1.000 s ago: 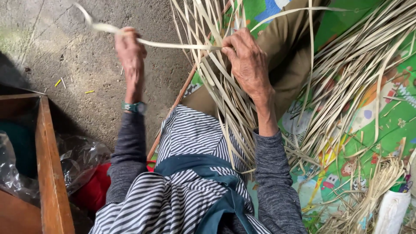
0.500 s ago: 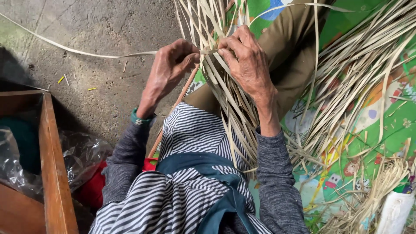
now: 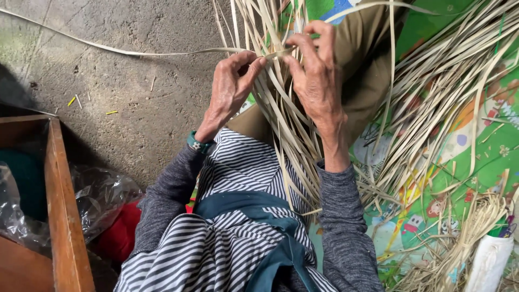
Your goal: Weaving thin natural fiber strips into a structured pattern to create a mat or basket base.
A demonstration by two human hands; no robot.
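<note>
The pale strip (image 3: 162,53) was pinched by both the left hand (image 3: 230,89) and right hand (image 3: 316,75), raised higher against the woven strands (image 3: 281,124) than before

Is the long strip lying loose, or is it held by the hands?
Held: the left hand and right hand pinch the long strip.
</note>
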